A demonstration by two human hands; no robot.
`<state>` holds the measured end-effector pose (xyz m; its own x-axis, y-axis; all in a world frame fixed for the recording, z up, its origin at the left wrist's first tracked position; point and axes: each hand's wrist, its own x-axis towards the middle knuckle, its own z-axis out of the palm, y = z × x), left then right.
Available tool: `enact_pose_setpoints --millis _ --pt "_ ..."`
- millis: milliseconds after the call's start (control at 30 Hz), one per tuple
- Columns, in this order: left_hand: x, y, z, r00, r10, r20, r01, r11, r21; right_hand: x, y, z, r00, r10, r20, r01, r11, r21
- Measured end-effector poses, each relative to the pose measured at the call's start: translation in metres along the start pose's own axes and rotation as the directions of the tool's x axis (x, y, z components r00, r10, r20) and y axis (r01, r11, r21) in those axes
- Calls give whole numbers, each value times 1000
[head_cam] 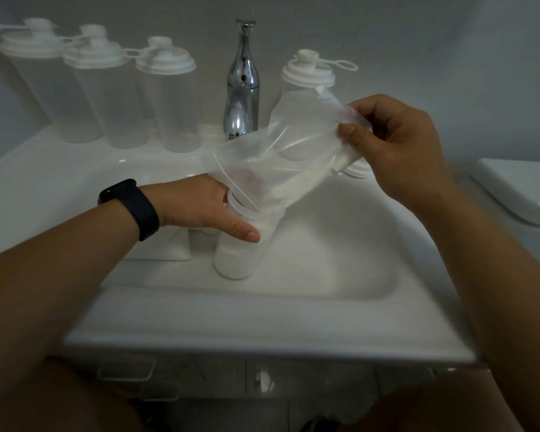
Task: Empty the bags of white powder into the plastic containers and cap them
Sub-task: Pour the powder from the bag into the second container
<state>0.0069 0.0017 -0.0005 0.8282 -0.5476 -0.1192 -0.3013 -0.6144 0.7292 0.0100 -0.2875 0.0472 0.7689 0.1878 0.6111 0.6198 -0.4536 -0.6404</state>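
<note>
An uncapped clear plastic container (237, 257), partly filled with white powder, stands in the sink basin (340, 244). My left hand (200, 207) grips it near the rim, thumb across the front. A clear plastic bag (281, 157) slopes down with its mouth over the container's opening. White powder lies along the bag's lower edge. My right hand (396, 145) pinches the bag's raised far end, up and to the right of the container.
Three capped empty containers (113, 88) stand on the back left ledge, another capped one (307, 76) right of the chrome faucet (242, 85). A loose lid (357, 171) lies under the bag by the basin's back edge. A white box-like object (162, 244) sits under my left wrist.
</note>
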Motion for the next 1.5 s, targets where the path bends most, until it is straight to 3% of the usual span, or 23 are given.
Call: enact_pose_setpoints --millis 433,1267,1400,1500 --pt "3 -5 0 999 34 -14 -34 999 14 0 -2 1 997 -71 -41 73 996 47" --pt "3 -6 0 1000 25 -11 -25 1000 1 0 -2 3 999 -38 -22 39 998 44" --pt "3 -7 -1 1000 11 -12 -11 1000 4 -1 -3 2 999 32 29 -32 999 -9" --pt "4 -7 -1 1000 -1 -1 1 1000 16 0 3 0 979 147 140 -112 967 -231"
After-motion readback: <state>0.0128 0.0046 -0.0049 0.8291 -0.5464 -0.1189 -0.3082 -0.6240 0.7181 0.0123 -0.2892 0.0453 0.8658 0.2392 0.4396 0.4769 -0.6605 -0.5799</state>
